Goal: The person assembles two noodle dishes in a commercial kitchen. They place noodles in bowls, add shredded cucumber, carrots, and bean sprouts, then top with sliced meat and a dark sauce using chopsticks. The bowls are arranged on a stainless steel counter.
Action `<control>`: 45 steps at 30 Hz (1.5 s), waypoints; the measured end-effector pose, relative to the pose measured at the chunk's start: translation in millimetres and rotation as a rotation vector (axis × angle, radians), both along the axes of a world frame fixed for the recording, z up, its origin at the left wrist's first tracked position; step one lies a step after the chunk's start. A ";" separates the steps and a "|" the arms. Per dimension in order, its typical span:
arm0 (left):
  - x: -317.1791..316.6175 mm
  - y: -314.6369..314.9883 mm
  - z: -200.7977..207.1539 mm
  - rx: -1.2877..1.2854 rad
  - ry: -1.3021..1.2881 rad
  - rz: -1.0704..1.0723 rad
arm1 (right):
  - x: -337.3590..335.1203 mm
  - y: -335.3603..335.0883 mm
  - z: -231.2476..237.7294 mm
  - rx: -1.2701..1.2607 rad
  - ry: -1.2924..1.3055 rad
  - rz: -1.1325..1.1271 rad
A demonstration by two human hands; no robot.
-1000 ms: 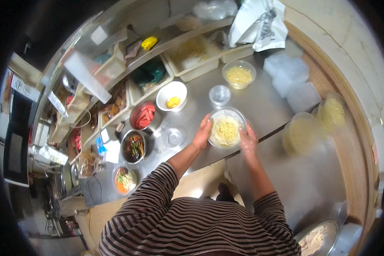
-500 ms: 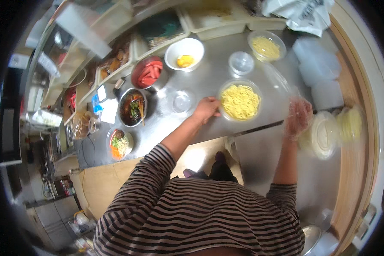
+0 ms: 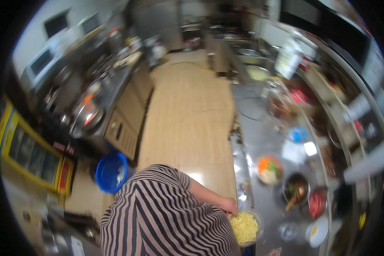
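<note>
My left hand point(image 3: 229, 206) is closed at the rim of a clear plastic bowl point(image 3: 260, 221) of yellow noodles point(image 3: 244, 228), near the counter's edge. Only a small reddish patch shows at the lower picture edge, likely the fingers of my right hand point(image 3: 274, 252) in a clear glove; what they do is hidden. Beside the noodles stands a small clear cup point(image 3: 288, 231). Farther along are a bowl of orange, green and pale shredded toppings point(image 3: 269, 170) and a metal bowl of dark sauce point(image 3: 296, 187) with a wooden stick in it.
A metal bowl with pink-red pieces point(image 3: 316, 203) and a white bowl with egg yolk point(image 3: 317, 232) stand along the right. Food bins line the shelf point(image 3: 324, 100). Left of me are a blue bucket point(image 3: 111, 173), a yellow-framed cooler point(image 3: 34, 147) and a counter with pans point(image 3: 89, 115).
The view has swung left, now showing the aisle. The noodle bowl has come closer to the counter's edge with my left hand at it. My right hand has mostly left the picture.
</note>
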State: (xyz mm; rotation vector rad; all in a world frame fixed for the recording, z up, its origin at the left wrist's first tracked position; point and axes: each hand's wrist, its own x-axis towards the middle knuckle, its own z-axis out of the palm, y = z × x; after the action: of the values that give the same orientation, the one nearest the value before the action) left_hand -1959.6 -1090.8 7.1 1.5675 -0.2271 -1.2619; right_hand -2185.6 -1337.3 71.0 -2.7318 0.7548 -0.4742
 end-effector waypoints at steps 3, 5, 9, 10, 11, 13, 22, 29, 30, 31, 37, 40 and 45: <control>21.9 120.3 4.7 0.031 -0.008 0.324 | 113.4 66.5 34.3 0.123 0.139 0.189; 37.4 190.1 -11.9 0.083 -0.151 0.566 | 183.2 119.0 47.6 0.112 0.215 0.352; 47.1 326.4 -36.9 0.100 -0.170 1.140 | 311.3 206.9 -14.2 -0.033 -0.312 0.845; 46.2 355.6 -45.8 0.032 -0.091 1.344 | 337.0 244.0 -12.9 0.042 -0.273 0.903; 44.1 386.1 -50.4 -0.036 -0.016 1.552 | 363.1 296.5 -5.4 0.117 -0.232 0.961; 48.4 435.4 -31.6 -0.135 0.036 1.793 | 405.8 383.3 5.1 0.204 -0.337 1.134; 105.5 632.6 -19.5 -0.427 0.086 2.319 | 534.3 665.1 -12.3 0.209 -0.131 1.680; 221.2 834.2 0.7 -0.534 -0.180 2.603 | 668.0 906.9 -59.9 0.265 -0.103 1.947; 235.5 861.5 0.4 -0.546 -0.225 2.633 | 688.4 945.2 -67.3 0.235 -0.099 1.976; 245.9 884.5 -1.2 -0.557 -0.290 2.678 | 700.8 973.7 -75.8 0.201 -0.055 2.002; 256.9 975.0 -12.0 -0.082 -0.205 2.764 | 736.6 1147.1 -49.4 0.351 0.084 2.230; 239.9 954.2 3.8 0.708 -0.287 2.117 | 732.2 1204.2 -41.8 0.518 0.350 2.215; 154.3 903.2 72.6 2.019 -0.084 2.340 | 641.4 1280.6 14.0 0.495 0.560 2.729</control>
State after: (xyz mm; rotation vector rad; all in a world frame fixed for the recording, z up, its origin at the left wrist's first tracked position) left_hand -1805.3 -187.7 79.7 1.4252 2.6223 1.0910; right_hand -1544.2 -56.7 85.0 -1.0766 -2.1433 0.8838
